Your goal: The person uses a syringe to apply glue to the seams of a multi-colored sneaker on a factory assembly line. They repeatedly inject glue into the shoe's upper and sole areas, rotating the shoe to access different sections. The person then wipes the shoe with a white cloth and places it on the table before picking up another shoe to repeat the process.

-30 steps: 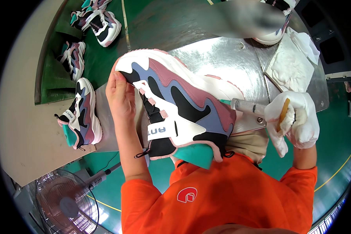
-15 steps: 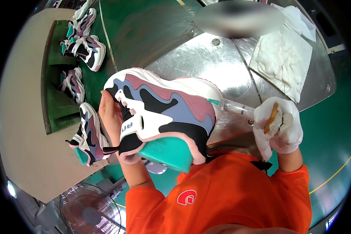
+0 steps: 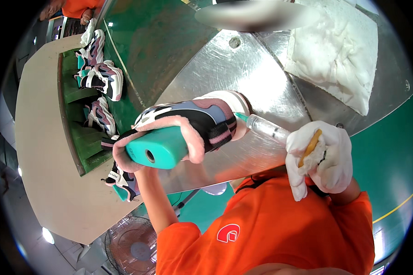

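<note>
The gloved right hand (image 3: 336,158) is curled round a syringe (image 3: 267,128), its green tip at the shoe's sole edge. The shoe (image 3: 198,117), a teal last (image 3: 167,147) inside, is raised over the metal table (image 3: 268,158) atop the left forearm (image 3: 153,195); that hand is hidden behind it, its grip untellable. Beyond lie white cloth (image 3: 330,55) and, leftward, more shoes (image 3: 104,80).
</note>
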